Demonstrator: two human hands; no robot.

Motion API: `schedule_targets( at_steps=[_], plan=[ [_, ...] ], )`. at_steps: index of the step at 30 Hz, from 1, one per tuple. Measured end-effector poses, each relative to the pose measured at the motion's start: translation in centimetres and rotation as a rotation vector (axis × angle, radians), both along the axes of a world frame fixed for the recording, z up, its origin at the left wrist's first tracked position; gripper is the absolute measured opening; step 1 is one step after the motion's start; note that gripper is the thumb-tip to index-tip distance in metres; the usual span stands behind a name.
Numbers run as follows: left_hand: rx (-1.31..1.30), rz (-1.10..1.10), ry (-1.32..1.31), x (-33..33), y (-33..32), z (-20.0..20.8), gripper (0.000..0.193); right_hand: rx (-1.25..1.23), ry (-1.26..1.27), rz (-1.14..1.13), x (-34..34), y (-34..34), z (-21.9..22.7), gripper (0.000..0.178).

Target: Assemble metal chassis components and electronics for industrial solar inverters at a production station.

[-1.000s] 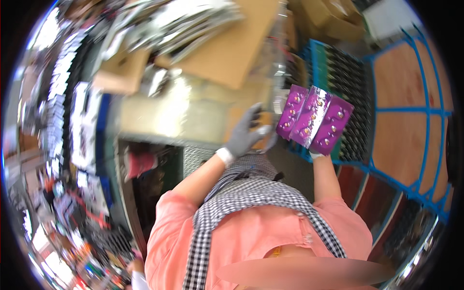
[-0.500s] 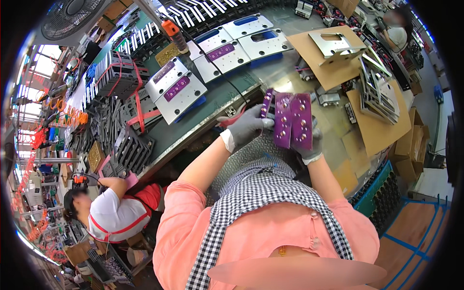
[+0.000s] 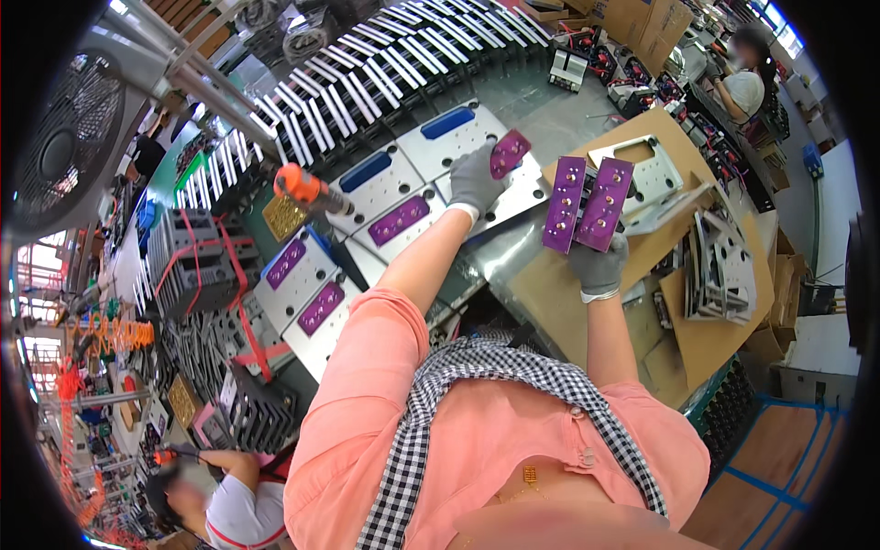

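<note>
My left hand [image 3: 475,185], in a grey glove, grips a small purple plate [image 3: 510,154] with small round metal fittings. It holds the plate over the right-hand silver panel [image 3: 524,194], whose cutout is hidden. In my gloved right hand [image 3: 600,266], two more purple plates [image 3: 563,205] stand side by side, held from below above the cardboard. Silver panels nearby have oval cutouts, including one blue opening [image 3: 447,123] at the back. A purple plate [image 3: 400,221] lies in a panel left of my left hand. Two others [image 3: 321,308] sit in the panels farther left.
An orange-and-black power screwdriver [image 3: 307,188] stands beside the panels. Rows of pale metal strips [image 3: 385,69] line the back. Cut metal frames [image 3: 724,266] are stacked on cardboard [image 3: 674,307] at right. Strapped dark parts [image 3: 188,257] lie left, near a co-worker [image 3: 243,504].
My left hand has moved forward and left from beside my right hand, carrying one purple plate over the silver panels. My right hand has risen farther over the cardboard with two plates.
</note>
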State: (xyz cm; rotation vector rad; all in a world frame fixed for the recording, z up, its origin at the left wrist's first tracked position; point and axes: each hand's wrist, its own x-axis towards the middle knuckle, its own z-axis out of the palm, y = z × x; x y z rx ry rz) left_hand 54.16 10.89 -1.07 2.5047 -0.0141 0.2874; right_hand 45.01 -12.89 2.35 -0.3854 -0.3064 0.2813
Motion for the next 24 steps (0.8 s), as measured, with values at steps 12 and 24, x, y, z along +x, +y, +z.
schedule_targets(
  at_steps=[12,24],
  plan=[
    [-0.227,-0.188,0.347,3.9,4.3,4.3,0.088,-1.120,-0.085,-0.258,14.6,3.1,-7.1,0.058],
    [0.060,0.149,0.213,14.5,10.7,0.4,0.076,-0.963,-0.113,-0.084,24.7,9.8,-5.6,0.059]
  ],
)
